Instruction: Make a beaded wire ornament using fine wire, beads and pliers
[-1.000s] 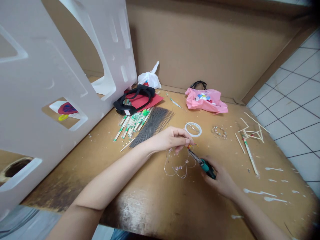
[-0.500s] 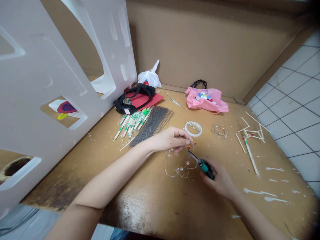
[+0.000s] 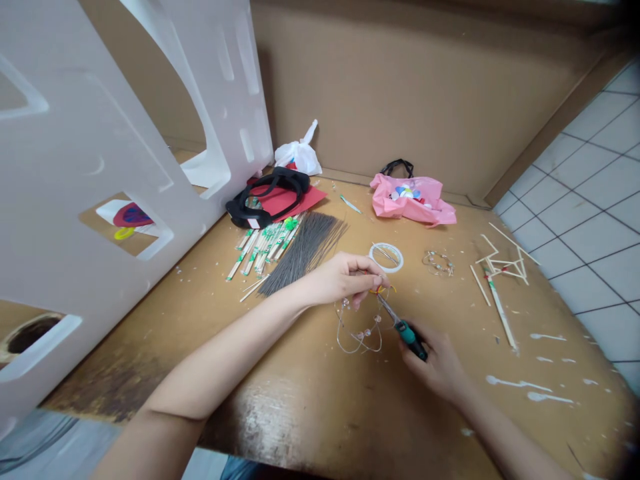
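Note:
Pinched in my left hand (image 3: 353, 277) is a looped wire bracelet (image 3: 361, 335) strung with small clear and pinkish beads; it dangles below the fingertips. An orange-yellow tie (image 3: 384, 290) shows right at the pinch. My right hand (image 3: 437, 357) is closed around the teal and black handles of a pair of pliers (image 3: 411, 339). The narrow metal jaws of the pliers point up and left and meet the orange tie, just below my left fingertips. Whether the jaws grip it is too small to tell.
Behind the hands lie a white ring (image 3: 387, 257), a second beaded wire loop (image 3: 438, 263) and a pink bag (image 3: 413, 200). Grey wires (image 3: 305, 253), wrapped chopsticks (image 3: 267, 243) and a black headset (image 3: 270, 197) are left of centre. A stick frame (image 3: 505, 270) sits right; a white plastic panel (image 3: 125, 133) stands left.
The plier tips have moved up to the orange tie. The hanging wire loops have swung and shifted slightly. My left hand has stayed nearly in place.

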`<action>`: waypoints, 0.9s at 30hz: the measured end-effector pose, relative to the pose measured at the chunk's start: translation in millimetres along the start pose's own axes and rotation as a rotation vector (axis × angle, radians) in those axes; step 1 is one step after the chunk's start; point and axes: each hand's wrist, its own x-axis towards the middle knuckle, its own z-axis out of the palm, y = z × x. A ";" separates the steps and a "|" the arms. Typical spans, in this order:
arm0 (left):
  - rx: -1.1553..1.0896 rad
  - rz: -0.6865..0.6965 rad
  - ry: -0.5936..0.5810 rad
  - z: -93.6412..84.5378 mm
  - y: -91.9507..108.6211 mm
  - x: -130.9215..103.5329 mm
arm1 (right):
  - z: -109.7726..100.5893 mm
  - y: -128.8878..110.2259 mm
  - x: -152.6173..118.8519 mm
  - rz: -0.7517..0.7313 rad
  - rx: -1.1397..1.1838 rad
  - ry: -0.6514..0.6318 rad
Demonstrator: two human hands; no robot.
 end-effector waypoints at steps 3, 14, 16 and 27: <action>-0.009 0.025 -0.002 -0.5 -1.3 0.3 | -4.1 -1.3 1.4 0.005 0.010 -0.022; -0.116 0.023 -0.047 -3.7 -0.4 0.9 | -6.5 5.3 3.4 -0.015 0.081 -0.084; -0.135 0.022 -0.042 -3.9 -2.0 1.9 | -6.4 4.1 4.2 -0.018 0.086 -0.078; -0.241 0.010 -0.062 -5.4 -13.1 7.1 | -5.7 3.9 7.1 -0.030 0.073 -0.060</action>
